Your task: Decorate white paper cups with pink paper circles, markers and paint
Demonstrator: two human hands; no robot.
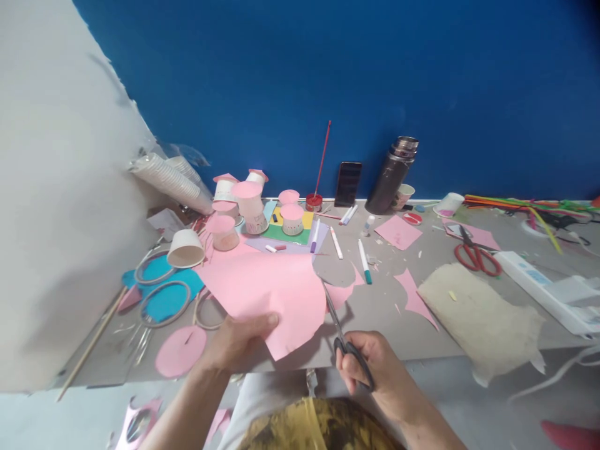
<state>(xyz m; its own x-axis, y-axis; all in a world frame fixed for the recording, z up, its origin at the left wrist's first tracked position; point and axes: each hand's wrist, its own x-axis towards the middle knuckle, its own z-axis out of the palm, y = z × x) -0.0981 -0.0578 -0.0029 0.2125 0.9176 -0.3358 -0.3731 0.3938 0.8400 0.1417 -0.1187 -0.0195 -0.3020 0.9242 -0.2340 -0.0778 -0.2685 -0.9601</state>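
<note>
- Far left: wooden stick [91, 347] lies slantwise along the table's left side; stacked paper cups [166, 181] lean near the wall behind.
- Next: round hoops [165, 304] over blue material; pink disc [180, 353] nearer the table's front edge; white cup [184, 250] tipped, mouth toward the viewer.
- Left hand [244, 337]: pinching the near-left edge of the pink sheet, thumb on top, other fingers beneath and mostly hidden.
- Pink sheet [262, 281]: center-left, near the table's front, its right side cut to a curve. Behind it, small cups topped with pink discs [246, 190].
- Dark-handled scissors [342, 337]: blades at the sheet's right edge; blade gap cannot be told.
- Right hand [375, 362]: fingers curled around the scissors' handles.
- Behind: phone [348, 184] upright against the blue wall, dark bottle [391, 178] to its right.
- Right: beige sheet [478, 319], red-handled scissors [477, 259] just beyond, then white power strip [539, 290].
</note>
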